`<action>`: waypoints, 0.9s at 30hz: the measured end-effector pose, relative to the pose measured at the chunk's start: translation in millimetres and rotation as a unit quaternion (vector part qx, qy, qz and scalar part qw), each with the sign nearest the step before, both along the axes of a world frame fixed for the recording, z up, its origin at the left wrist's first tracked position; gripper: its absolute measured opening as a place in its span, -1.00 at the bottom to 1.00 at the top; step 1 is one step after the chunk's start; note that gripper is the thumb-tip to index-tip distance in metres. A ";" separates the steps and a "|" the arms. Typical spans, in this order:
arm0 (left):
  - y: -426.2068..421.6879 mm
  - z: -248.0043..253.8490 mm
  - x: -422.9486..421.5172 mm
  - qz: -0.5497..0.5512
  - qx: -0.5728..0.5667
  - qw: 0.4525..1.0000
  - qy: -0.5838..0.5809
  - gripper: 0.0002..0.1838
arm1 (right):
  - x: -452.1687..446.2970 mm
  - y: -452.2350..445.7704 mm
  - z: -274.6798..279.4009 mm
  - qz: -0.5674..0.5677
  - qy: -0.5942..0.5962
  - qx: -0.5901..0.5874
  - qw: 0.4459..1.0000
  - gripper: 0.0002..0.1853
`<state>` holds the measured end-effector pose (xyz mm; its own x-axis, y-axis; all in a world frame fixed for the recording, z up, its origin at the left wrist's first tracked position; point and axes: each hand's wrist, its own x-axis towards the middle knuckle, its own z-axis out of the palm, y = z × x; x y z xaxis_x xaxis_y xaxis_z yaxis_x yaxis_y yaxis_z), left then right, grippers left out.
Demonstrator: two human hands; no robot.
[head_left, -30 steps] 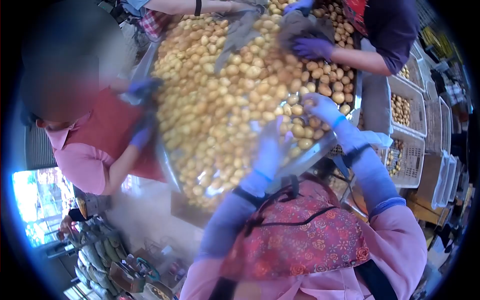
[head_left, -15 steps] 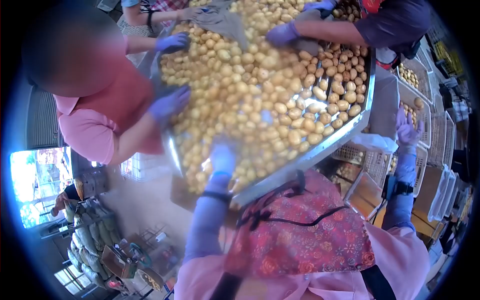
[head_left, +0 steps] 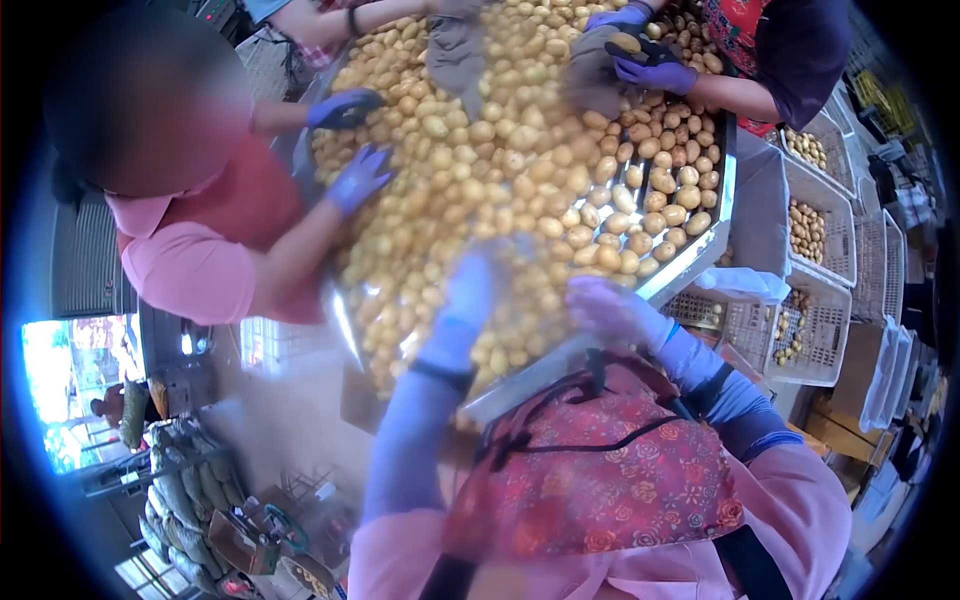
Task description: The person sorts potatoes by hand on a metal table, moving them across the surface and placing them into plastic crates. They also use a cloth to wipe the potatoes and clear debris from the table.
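Observation:
Yellow-brown potatoes point(head_left: 440, 215) cover a metal-rimmed sorting table point(head_left: 690, 265) in front of me. My left hand point(head_left: 472, 290), in a purple glove, is over the potatoes near the close side. Motion smears its fingers, so I cannot make out whether it holds a potato. Near the table's front rim is my right hand point(head_left: 612, 305), also gloved and bent inward toward the potatoes. Its fingers are blurred too, and no potato shows clearly in it.
At the left, a co-worker's gloved hand point(head_left: 360, 180) rests by the potatoes. Another co-worker's gloved hand point(head_left: 655, 75) is at the far right beside a potato and a grey cloth point(head_left: 598, 78). White crates point(head_left: 815, 345) with potatoes stand right of the table. Stacked sacks point(head_left: 185, 490) lie lower left.
My right hand has come back from over the crates at the right to the table's front edge. My left hand has shifted slightly right and farther in. The co-workers' hands have moved too.

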<state>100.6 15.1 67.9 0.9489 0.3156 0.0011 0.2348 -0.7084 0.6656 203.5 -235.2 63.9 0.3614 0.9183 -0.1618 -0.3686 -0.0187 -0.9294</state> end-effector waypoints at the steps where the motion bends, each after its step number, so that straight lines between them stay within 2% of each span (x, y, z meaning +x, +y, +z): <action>1: -6.9 -19.3 4.5 -0.057 0.013 0.991 -0.118 -0.55 | 4.0 -1.5 4.7 -0.001 0.099 0.036 0.994 -0.55; 2: -44.4 -43.6 14.9 -0.061 -0.232 0.970 -0.047 -0.51 | 8.1 -2.7 28.1 0.004 0.332 0.068 0.941 -0.55; 4: -104.7 -3.9 27.7 -0.117 -0.204 0.972 -0.030 -0.43 | 22.3 -10.0 37.1 0.014 0.583 0.111 0.805 -0.59; 5: -119.6 51.8 30.0 -0.168 0.067 0.980 -0.084 -0.39 | 37.1 -32.2 27.9 0.017 0.620 0.125 0.775 -0.62; 6: -115.4 43.6 32.5 -0.164 0.033 0.983 -0.081 -0.37 | 55.0 -60.3 20.5 0.018 0.655 0.137 0.743 -0.66; 7: -106.7 26.4 32.1 -0.161 -0.003 0.984 -0.076 -0.35 | 76.5 -95.3 16.1 -0.024 0.775 0.199 0.599 -0.65; 8: -97.4 12.8 27.8 -0.155 -0.042 0.985 -0.068 -0.33 | 105.9 -130.1 23.8 -0.092 0.689 0.260 0.670 -0.59; 9: -79.4 8.8 12.3 -0.128 0.036 0.991 -0.024 -0.29 | 141.1 -168.5 40.6 -0.186 0.570 0.288 0.746 -0.51; 11: -52.6 20.1 -21.1 -0.173 0.219 0.959 0.052 -0.18 | 181.2 -219.4 66.7 -0.352 0.364 0.272 0.818 -0.37; 13: -43.4 -23.4 -78.2 -0.174 0.251 0.950 0.059 -0.10 | 192.2 -226.0 61.5 -0.417 0.194 0.190 0.867 -0.39; 14: -40.7 -41.8 -98.6 -0.174 0.263 0.946 0.067 -0.06 | 176.0 -203.6 46.1 -0.384 0.032 0.088 0.919 -0.41; 15: -31.5 -45.4 -97.7 -0.178 0.280 0.940 0.081 -0.01 | 158.4 -174.7 37.2 -0.333 -0.129 -0.018 0.934 -0.43; 17: -11.1 -51.1 -76.7 -0.179 0.315 0.925 0.113 0.09 | 109.7 -93.6 37.5 -0.153 -0.095 -0.123 0.976 -0.53; 18: -13.7 -28.6 -53.9 -0.136 0.297 0.930 0.170 0.10 | 88.2 -53.3 22.6 -0.063 -0.313 -0.199 0.927 -0.49; 19: -13.0 -25.5 -36.5 -0.109 0.270 0.940 0.176 0.07 | 73.5 -18.9 11.0 -0.024 -0.490 -0.269 0.829 -0.50; 20: -14.5 -24.0 -31.2 -0.083 0.243 0.949 0.184 0.04 | 64.0 3.0 2.8 0.014 -0.643 -0.325 0.693 -0.51; 23: -36.4 -42.5 -55.7 -0.032 0.152 0.981 0.119 -0.09 | 84.9 37.3 -0.9 0.099 -0.611 -0.380 0.688 -0.58; 26: -31.6 -26.5 -103.5 -0.097 0.201 0.971 0.086 -0.20 | 88.7 42.0 16.3 0.167 -0.649 -0.377 0.639 -0.71; 27: -33.9 -20.6 -104.7 -0.083 0.260 0.960 0.068 -0.35 | 87.0 40.5 11.9 0.165 -0.656 -0.364 0.640 -0.73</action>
